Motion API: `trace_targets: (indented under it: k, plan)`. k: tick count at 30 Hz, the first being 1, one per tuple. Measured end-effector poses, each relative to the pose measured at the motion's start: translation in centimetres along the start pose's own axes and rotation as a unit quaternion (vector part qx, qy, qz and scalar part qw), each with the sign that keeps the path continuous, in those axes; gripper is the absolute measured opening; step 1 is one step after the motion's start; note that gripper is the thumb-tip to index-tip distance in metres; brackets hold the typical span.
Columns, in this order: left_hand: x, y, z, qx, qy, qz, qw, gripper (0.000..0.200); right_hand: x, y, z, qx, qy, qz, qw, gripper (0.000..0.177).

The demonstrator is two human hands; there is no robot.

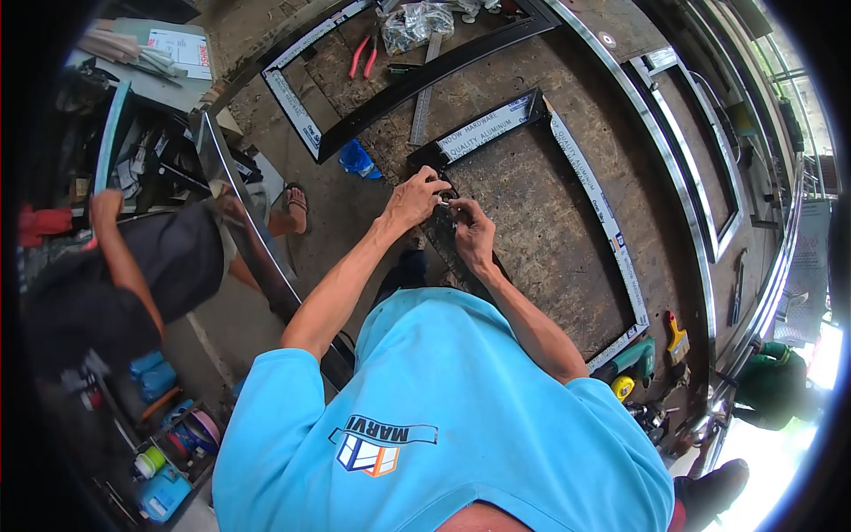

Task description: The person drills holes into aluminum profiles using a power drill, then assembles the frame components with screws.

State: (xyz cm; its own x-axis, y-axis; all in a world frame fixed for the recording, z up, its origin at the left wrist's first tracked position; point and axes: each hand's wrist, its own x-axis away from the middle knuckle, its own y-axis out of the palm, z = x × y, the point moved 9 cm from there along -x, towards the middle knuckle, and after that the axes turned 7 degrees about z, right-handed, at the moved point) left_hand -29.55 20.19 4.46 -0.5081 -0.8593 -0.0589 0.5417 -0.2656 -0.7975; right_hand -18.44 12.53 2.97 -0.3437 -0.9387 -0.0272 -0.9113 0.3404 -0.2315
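Observation:
At the near left side of a dark aluminum window frame (581,164) with printed protective tape, both hands work close together. My left hand (412,200) has its fingers bent and pinched by the frame's corner, over a small dark piece with a silvery bit (445,200). Just to the right, my right hand (474,230) pinches at the same spot, thumb and forefinger together. The fingers cover most of what they hold, so its kind cannot be made out. The frame lies flat on a worn wooden workbench (523,257).
Another dark frame (381,111) lies beyond, with red-handled pliers (363,58), a metal ruler (426,93) and bagged hardware (417,27). A green power tool (631,365), tape measure (623,387) and paintbrush (677,339) sit at right. Another person's arm (124,257) is at left.

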Motion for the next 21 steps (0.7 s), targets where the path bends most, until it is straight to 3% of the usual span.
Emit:
trace_targets:
  k: [2,5,9,16,21]
  plan:
    - [-0.2,-0.1,-0.2,0.002,-0.008,0.018,1.0,0.027,-0.8,-1.0,0.7,-0.001,0.044,0.041,0.998,0.021]
    - [0.1,-0.3,-0.7,0.005,-0.019,0.034,0.999,0.028,-2.4,-2.0,-0.2,0.025,0.027,0.052,0.998,0.02]
    - [0.2,0.0,-0.7,0.011,-0.035,0.002,0.999,0.029,-3.3,-1.3,1.1,0.039,0.042,0.003,0.998,0.016]
    - [0.1,0.4,-0.6,0.01,-0.013,0.0,1.0,0.029,-3.1,-1.2,0.6,0.037,0.063,0.02,0.997,0.015]
    - [-0.3,0.2,-0.4,0.01,0.005,-0.021,1.0,0.027,-2.3,-0.4,-1.1,0.058,0.002,-0.021,0.998,0.018]
